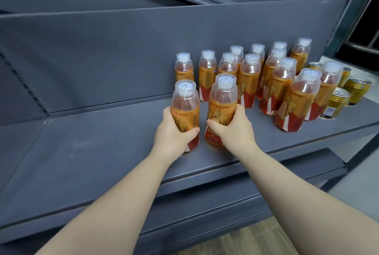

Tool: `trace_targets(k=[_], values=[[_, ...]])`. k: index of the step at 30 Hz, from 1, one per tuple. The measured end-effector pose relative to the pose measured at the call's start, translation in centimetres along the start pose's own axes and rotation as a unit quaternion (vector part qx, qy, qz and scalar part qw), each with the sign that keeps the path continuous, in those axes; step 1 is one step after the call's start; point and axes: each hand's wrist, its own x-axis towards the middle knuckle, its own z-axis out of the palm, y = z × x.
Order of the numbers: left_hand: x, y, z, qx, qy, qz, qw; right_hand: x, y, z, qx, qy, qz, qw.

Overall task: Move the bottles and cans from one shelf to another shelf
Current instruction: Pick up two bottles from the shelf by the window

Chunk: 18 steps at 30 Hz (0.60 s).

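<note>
Head view, from my remote seat: the left hand [174,131] is wrapped round the lower body of the left bottle [185,103], thumb across the label, while the right hand [233,129] clamps the right bottle [222,99] the same way. Both bottles are upright, side by side and just apart, low over the grey shelf [102,152]; I cannot tell whether their bases touch it. They sit at the near left of the cluster [249,82] of matching orange-labelled, white-capped bottles, the right bottle just in front of the cluster's front row, the left bottle a little further left. Gold cans [338,103] stand at the cluster's far right, some half hidden behind its bottles. A lower shelf [225,203] runs below and nearer than the cluster, with wood floor [235,242] beneath it.
</note>
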Motion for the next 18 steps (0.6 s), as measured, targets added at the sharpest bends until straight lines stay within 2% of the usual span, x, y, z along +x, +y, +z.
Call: trace_targets(k=[18], values=[[-13.1, -6.4, -14.4, 0.007, 0.049, -0.034, 0.998, -16.2, -8.1, 8.2, 0.022, -0.079, -0.026, 0.996]])
